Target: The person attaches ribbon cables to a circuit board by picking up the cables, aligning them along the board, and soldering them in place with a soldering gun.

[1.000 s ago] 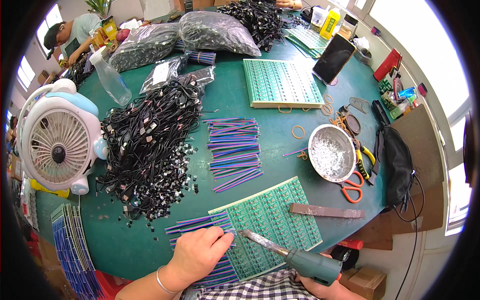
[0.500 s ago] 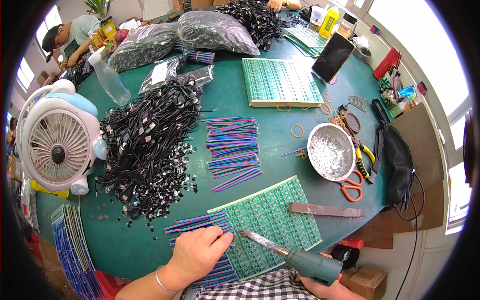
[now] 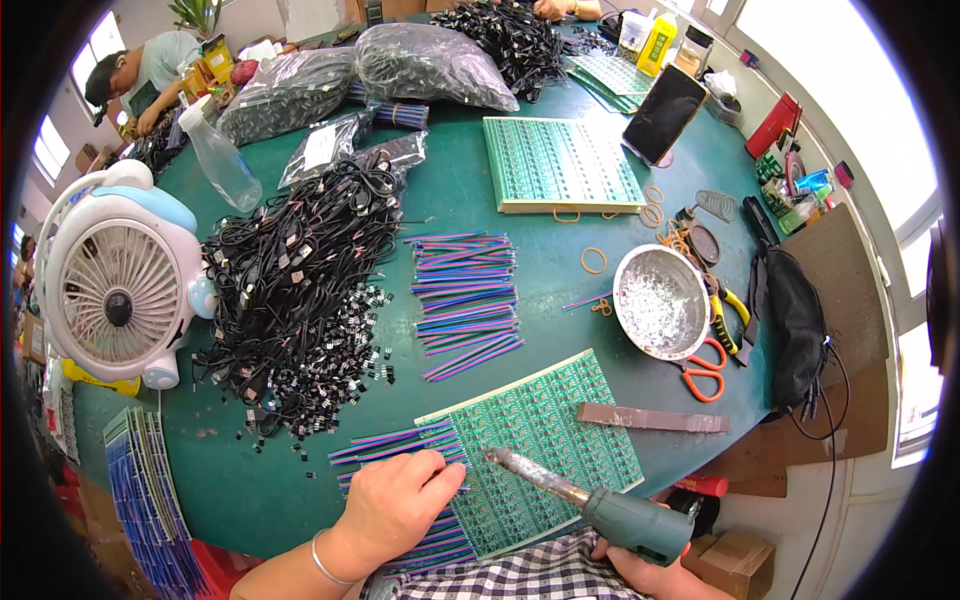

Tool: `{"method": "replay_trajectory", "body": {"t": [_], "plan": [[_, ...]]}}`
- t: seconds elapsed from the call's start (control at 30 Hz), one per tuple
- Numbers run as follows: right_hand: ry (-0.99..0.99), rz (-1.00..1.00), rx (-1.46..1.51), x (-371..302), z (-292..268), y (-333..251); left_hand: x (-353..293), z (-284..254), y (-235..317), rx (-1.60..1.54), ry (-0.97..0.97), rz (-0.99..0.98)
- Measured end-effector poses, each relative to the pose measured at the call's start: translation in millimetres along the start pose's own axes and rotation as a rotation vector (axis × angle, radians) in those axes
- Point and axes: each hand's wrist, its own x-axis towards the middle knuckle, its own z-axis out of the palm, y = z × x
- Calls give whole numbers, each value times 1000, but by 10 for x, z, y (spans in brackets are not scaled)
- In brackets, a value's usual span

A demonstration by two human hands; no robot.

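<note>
My left hand (image 3: pixel 398 500), with a bracelet at its wrist, is closed, thumb and index finger pinched on a striped ribbon wire at the left part of a green circuit board panel (image 3: pixel 560 430). More blue, pink and black wires (image 3: pixel 385 443) lie side by side along that edge, partly hidden under the hand. My right hand (image 3: pixel 640 574) is wrapped round the green handle of a soldering iron (image 3: pixel 640 527). The iron's tip points left and hovers over the panel, a little right of my left fingertips.
A metal bowl (image 3: pixel 660 302) with whitish bits, orange-handled scissors (image 3: pixel 705 372) and a brown bar (image 3: pixel 655 420) lie at right. Further left are a wire bundle (image 3: pixel 465 305), a black cable heap (image 3: pixel 300 270) and a fan (image 3: pixel 118 290). Stacked panels (image 3: pixel 562 162) sit behind; a co-worker (image 3: pixel 150 70) is far left.
The soldering iron has moved slightly right and up, its tip drawing away from my left fingers. My left hand has stayed nearly in place on the wires.
</note>
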Motion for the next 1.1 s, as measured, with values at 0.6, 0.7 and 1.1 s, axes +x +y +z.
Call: {"method": "replay_trajectory", "body": {"t": [0.6, 0.7, 1.1], "plan": [[-42, 145, 186, 33, -37, -38, -24, -369, 227, 6, -73, -86], [-65, 197, 137, -40, -77, -25, -13, -177, 238, 15, -122, -53], [-89, 347, 23, -181, -48, 82, -77, 16, 177, -50, 25, -70]]}}
